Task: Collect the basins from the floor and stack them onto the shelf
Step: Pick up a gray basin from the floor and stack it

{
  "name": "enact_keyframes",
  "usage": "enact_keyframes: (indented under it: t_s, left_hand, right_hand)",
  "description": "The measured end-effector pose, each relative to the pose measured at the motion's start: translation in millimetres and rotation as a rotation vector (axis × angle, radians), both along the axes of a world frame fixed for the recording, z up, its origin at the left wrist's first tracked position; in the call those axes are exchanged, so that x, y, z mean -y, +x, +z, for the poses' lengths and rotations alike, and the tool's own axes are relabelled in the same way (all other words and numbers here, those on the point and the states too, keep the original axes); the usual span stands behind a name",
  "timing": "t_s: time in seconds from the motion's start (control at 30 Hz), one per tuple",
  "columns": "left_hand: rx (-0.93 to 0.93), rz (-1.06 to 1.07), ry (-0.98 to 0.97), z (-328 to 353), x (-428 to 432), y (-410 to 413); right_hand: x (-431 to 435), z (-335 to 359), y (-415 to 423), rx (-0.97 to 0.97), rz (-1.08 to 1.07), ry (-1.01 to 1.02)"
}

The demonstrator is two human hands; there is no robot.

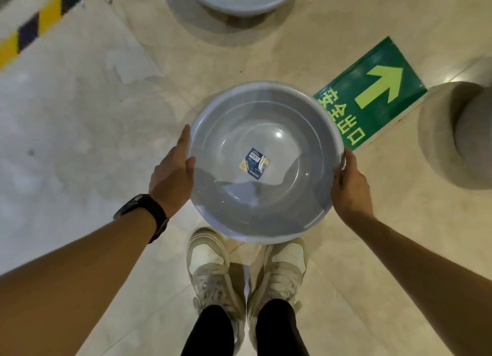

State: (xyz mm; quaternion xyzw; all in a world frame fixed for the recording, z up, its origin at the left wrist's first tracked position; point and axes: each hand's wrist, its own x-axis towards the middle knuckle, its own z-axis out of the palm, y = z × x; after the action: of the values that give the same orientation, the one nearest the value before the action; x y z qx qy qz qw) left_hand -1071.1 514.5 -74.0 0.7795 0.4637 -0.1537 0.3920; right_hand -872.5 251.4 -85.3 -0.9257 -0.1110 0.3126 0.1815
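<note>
A round grey plastic basin (229, 132) with a blue label stuck inside its bottom is held above the floor in front of my feet. My left hand (173, 173) grips its left rim, thumb over the edge. On the opposite side, my right hand (350, 188) clasps the right rim. A second grey basin (239, 1) rests on the floor at the top of the view, partly cut off. At the right edge a third grey basin (458, 134) is partly in view. No shelf is visible.
A green floor sticker (372, 95) with a light arrow and characters lies to the right of the held basin. Yellow-and-black hazard tape (40, 23) runs diagonally at the top left. My white shoes (247, 273) stand on beige tiles directly below the basin.
</note>
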Motion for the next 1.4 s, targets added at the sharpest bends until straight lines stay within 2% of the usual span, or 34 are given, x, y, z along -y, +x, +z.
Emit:
enact_keyframes:
  t_s: [0.17,0.57,0.73,0.83,0.97,1.1,1.2,1.4]
  left_hand:
    - [0.143,-0.077,0.075,71,-3,25]
    - [0.405,-0.260,0.044,329,46,174]
    - [0.450,-0.351,0.072,389,84,228]
    - [0.475,-0.412,0.042,412,103,257]
    - [0.375,-0.487,0.021,433,129,300]
    - [0.366,-0.569,0.014,432,151,348]
    - [0.361,-0.617,-0.049,416,165,389]
    - [0.359,-0.770,-0.024,361,187,469]
  right_hand:
    - [1,71,17,0.024,-0.102,0.087]
    - [92,307,109,0.228,-0.336,0.185]
    - [135,375,141,0.274,-0.426,0.229]
    - [159,401,152,0.285,-0.456,0.210]
    - [191,425,163,0.226,-0.496,0.175]
    - [219,438,178,0.284,-0.580,0.209]
    - [237,428,195,0.327,-0.635,0.195]
    - [265,373,242,0.347,-0.715,0.168]
